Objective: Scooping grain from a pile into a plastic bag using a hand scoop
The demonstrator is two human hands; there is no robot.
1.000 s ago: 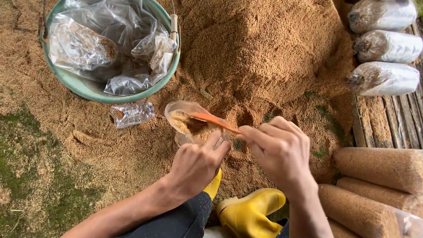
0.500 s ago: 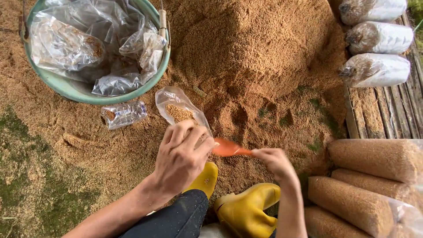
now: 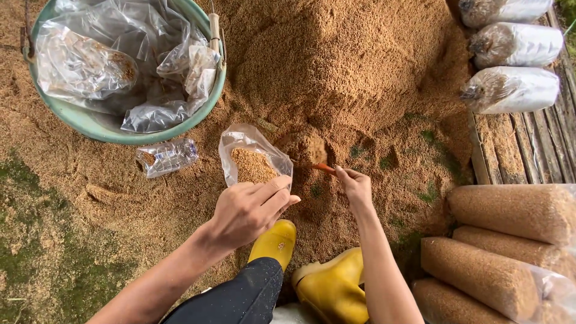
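Note:
My left hand [image 3: 249, 210] holds a clear plastic bag [image 3: 252, 155] by its lower edge; the bag is open and partly filled with brown sawdust. My right hand [image 3: 355, 185] grips the handle of an orange scoop [image 3: 324, 168], whose blade is dug into the foot of the big sawdust pile [image 3: 336, 66] just right of the bag. My yellow rubber boots [image 3: 327, 287] show below the hands.
A green basin [image 3: 120, 129] at top left holds several crumpled clear bags. A small crumpled bag [image 3: 167, 156] lies beside it. Packed sawdust bags [image 3: 510, 90] lie on wooden slats at top right; long filled cylinders [image 3: 504, 210] stack at lower right.
My right hand has moved the scoop away from the bag's mouth and pushed it into the pile. My left hand has dropped lower on the bag, which now stands open toward the pile.

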